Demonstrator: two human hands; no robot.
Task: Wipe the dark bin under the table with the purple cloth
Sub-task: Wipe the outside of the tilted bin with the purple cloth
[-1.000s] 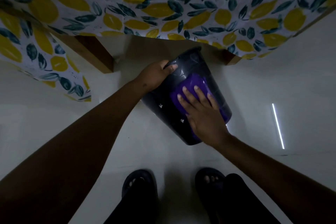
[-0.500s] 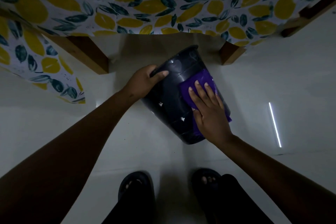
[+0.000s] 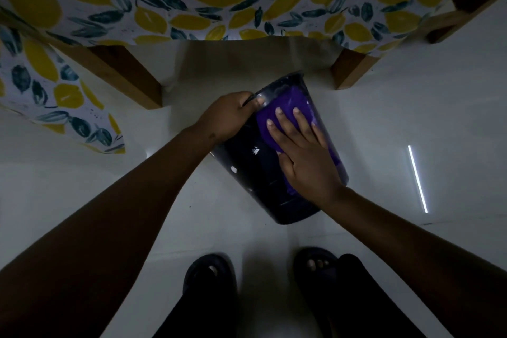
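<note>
Risk of slipping: dark bin tilted on glossy floor, left hand clamped on rim, right hand flat, fingers apart, pressing purple cloth.

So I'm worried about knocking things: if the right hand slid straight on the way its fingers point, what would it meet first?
Probably the bin's rim, past the cloth under the right hand; beyond that, bare floor under the table, though depth is unclear.
</note>
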